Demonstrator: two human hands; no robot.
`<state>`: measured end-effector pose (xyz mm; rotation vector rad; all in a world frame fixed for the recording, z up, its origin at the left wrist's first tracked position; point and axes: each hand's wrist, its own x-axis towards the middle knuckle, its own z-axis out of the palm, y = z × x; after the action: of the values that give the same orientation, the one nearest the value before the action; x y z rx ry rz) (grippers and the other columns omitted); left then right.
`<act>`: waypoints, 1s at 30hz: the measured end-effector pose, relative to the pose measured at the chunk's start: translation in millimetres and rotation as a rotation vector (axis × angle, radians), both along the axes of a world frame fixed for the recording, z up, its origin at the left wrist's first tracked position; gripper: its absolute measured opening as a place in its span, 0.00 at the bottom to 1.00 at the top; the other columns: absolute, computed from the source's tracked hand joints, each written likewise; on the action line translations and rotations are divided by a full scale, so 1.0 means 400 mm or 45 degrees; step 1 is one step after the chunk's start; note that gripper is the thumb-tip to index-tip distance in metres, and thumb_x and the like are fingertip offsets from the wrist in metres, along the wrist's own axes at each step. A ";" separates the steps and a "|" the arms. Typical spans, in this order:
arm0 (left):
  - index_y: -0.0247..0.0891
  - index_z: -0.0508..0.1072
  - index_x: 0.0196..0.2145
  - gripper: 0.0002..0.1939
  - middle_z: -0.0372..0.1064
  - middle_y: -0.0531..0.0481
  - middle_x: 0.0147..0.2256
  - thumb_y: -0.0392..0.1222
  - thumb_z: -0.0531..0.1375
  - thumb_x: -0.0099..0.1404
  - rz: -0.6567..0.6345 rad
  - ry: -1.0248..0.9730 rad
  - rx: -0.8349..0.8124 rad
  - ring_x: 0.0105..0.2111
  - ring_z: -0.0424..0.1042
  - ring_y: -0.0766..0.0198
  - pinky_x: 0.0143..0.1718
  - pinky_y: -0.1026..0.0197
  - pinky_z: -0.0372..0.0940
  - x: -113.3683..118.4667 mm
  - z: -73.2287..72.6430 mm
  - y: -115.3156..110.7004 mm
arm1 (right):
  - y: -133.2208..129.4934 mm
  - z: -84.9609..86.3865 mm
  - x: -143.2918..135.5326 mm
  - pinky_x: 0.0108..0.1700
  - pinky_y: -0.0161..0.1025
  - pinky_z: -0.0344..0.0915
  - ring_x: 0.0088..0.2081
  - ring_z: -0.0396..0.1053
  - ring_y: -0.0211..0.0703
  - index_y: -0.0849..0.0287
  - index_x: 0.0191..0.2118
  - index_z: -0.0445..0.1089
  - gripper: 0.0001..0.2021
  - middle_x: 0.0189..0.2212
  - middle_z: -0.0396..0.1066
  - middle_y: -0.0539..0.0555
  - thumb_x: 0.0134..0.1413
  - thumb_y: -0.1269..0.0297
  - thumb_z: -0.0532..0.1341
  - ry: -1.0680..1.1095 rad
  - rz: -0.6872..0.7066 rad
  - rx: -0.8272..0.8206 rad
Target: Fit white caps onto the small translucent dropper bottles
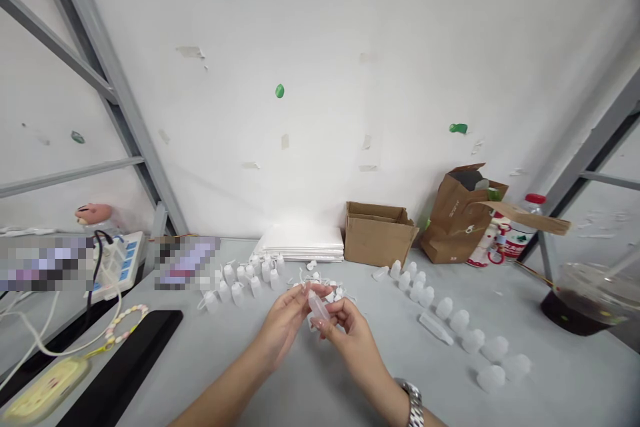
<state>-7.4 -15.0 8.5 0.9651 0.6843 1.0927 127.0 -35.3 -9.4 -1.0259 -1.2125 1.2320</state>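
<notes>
Between my two hands is a small translucent plastic bottle, tilted, its narrow end toward the upper left. My left hand grips it near that end, and my right hand holds its lower part with thumb and fingers. Just behind the hands lies a pile of small white caps. Several white capped bottles stand in rows to the left. On the right, several translucent bottles stand in a line, and another bottle lies on its side beside them.
White flat packs and an open cardboard box stand against the wall. Farther right are a paper bag and a cup of dark drink. A black bar, a power strip and cables are at the left.
</notes>
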 end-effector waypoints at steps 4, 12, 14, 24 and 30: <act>0.37 0.72 0.43 0.15 0.71 0.43 0.45 0.46 0.57 0.59 -0.026 0.087 -0.004 0.49 0.64 0.51 0.47 0.54 0.57 0.007 0.006 -0.002 | 0.003 -0.003 0.001 0.31 0.37 0.61 0.24 0.63 0.38 0.58 0.26 0.62 0.13 0.22 0.66 0.48 0.41 0.57 0.65 -0.011 -0.056 0.026; 0.41 0.68 0.47 0.20 0.71 0.43 0.44 0.44 0.60 0.56 -0.024 0.046 0.023 0.48 0.65 0.52 0.48 0.53 0.57 0.009 0.020 -0.008 | 0.003 -0.007 0.005 0.32 0.38 0.60 0.25 0.64 0.39 0.58 0.27 0.61 0.10 0.22 0.65 0.47 0.44 0.60 0.63 -0.094 -0.116 0.056; 0.39 0.70 0.43 0.16 0.71 0.43 0.44 0.45 0.59 0.58 0.020 0.043 0.031 0.47 0.66 0.53 0.48 0.54 0.57 0.007 0.016 -0.005 | 0.001 -0.010 0.006 0.33 0.38 0.60 0.26 0.64 0.40 0.58 0.28 0.60 0.10 0.22 0.65 0.46 0.45 0.61 0.63 -0.134 -0.130 0.057; 0.36 0.74 0.37 0.11 0.72 0.43 0.43 0.43 0.58 0.58 0.003 0.080 0.015 0.49 0.64 0.53 0.50 0.54 0.55 0.001 0.007 0.003 | -0.012 -0.016 0.008 0.35 0.40 0.60 0.30 0.63 0.44 0.57 0.27 0.62 0.08 0.25 0.65 0.49 0.46 0.61 0.62 -0.436 -0.207 0.190; 0.37 0.74 0.39 0.12 0.72 0.44 0.44 0.42 0.60 0.57 0.024 0.046 0.029 0.49 0.64 0.53 0.51 0.55 0.55 0.004 0.003 0.001 | -0.013 -0.015 0.015 0.40 0.43 0.59 0.35 0.64 0.47 0.57 0.30 0.66 0.07 0.28 0.67 0.52 0.47 0.61 0.62 -0.561 -0.298 0.299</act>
<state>-5.8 -14.4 9.8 1.0021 0.7131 1.1037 133.1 -40.7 -15.4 -1.2584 -1.4822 0.6806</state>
